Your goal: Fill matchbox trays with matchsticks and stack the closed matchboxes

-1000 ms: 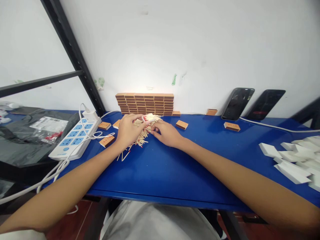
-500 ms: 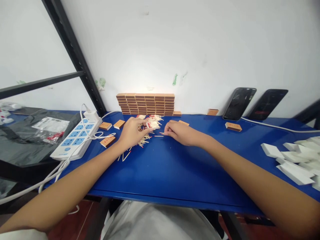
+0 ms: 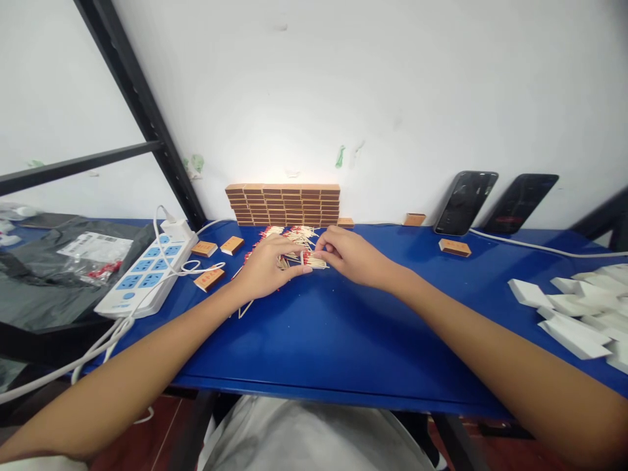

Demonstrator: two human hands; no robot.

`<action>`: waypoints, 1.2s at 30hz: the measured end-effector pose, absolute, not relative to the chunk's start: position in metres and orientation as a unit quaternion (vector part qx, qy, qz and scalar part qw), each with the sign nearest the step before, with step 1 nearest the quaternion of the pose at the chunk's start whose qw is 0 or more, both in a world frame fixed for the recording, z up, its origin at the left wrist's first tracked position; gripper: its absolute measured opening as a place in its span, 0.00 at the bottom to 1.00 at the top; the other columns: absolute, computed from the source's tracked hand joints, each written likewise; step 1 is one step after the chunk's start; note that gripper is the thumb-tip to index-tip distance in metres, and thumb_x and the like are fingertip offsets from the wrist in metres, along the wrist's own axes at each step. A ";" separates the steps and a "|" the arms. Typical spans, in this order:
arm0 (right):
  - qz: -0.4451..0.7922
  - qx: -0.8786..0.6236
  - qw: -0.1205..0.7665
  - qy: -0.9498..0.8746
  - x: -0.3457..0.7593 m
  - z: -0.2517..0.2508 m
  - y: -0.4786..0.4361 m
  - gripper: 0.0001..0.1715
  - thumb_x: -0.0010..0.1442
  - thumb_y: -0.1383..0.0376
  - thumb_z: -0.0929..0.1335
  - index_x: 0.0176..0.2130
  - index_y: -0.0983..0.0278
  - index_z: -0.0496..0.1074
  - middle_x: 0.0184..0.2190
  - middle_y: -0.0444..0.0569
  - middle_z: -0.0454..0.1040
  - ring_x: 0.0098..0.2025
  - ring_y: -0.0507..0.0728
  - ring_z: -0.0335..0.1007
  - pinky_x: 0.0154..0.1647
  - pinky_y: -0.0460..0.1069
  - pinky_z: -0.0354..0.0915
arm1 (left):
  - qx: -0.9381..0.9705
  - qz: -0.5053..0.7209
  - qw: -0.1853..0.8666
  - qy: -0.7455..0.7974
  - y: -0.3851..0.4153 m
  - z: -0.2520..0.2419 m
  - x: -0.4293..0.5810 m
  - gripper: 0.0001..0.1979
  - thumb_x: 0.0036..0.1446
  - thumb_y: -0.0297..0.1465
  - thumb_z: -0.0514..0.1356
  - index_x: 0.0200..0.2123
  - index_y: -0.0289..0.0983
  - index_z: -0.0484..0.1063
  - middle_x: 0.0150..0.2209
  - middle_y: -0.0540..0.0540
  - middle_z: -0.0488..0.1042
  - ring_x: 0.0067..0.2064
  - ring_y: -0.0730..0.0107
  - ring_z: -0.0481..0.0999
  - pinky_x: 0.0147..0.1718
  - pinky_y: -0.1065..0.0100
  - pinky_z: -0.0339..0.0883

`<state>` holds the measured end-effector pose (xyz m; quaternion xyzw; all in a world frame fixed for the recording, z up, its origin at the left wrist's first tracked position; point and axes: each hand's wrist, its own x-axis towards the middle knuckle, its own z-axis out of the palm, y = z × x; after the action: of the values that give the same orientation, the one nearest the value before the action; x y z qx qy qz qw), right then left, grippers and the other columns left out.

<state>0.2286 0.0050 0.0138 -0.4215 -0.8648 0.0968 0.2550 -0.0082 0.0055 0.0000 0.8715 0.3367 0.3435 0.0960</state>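
Note:
My left hand (image 3: 269,265) is closed around a small white matchbox tray (image 3: 302,258), its thumb along the near side. Matches (image 3: 320,263) with red heads lie in the tray, their pale ends pointing right. At the tray's right end, my right hand (image 3: 354,256) has thumb and forefinger pinched together on the matches; its other fingers are curled in. A loose heap of matches (image 3: 303,233) spreads behind and beneath my left hand, which hides part of it. Behind the heap, closed matchboxes (image 3: 284,207) are stacked in a neat block against the wall.
Several single matchboxes (image 3: 209,279) lie left of the heap, beside a white power strip (image 3: 147,278) with cables. To the right are another matchbox (image 3: 454,247), two phones (image 3: 464,204) leaning on the wall, and a pile of white trays (image 3: 574,333) on the blue table (image 3: 314,347).
My right hand has lifted matches off the table and come left to the tray. The tray in my left hand has shifted right and slightly nearer, so the hands now meet.

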 end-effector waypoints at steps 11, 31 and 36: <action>0.101 -0.375 0.310 -0.868 0.226 0.011 0.004 0.08 0.70 0.63 0.66 0.39 0.63 0.73 0.36 0.48 0.68 0.36 0.55 0.65 0.38 0.49 0.60 | 0.866 0.356 0.116 0.332 0.003 0.003 -0.007 0.15 0.60 0.41 0.70 0.49 0.44 0.82 0.46 0.47 0.84 0.47 0.57 0.81 0.52 0.55 0.70; 0.122 -0.432 0.189 -0.874 0.210 -0.016 0.008 0.07 0.69 0.66 0.67 0.38 0.64 0.73 0.37 0.50 0.72 0.39 0.55 0.68 0.40 0.49 0.60 | 0.760 0.402 0.014 0.511 0.012 0.006 -0.014 0.14 0.60 0.42 0.69 0.46 0.42 0.83 0.45 0.46 0.84 0.47 0.52 0.80 0.49 0.53 0.70; 0.105 -0.420 0.259 -0.864 0.201 -0.022 0.017 0.04 0.68 0.68 0.67 0.44 0.63 0.72 0.43 0.50 0.72 0.39 0.54 0.68 0.41 0.48 0.60 | 0.760 0.407 0.011 0.506 0.012 0.007 -0.014 0.15 0.60 0.43 0.69 0.46 0.41 0.84 0.44 0.46 0.84 0.47 0.53 0.80 0.49 0.55 0.70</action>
<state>0.2011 0.0174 -0.0221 -0.4200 -0.8636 0.1045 0.2587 -0.0138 0.0117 0.0070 0.7602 0.5059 0.4074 0.0114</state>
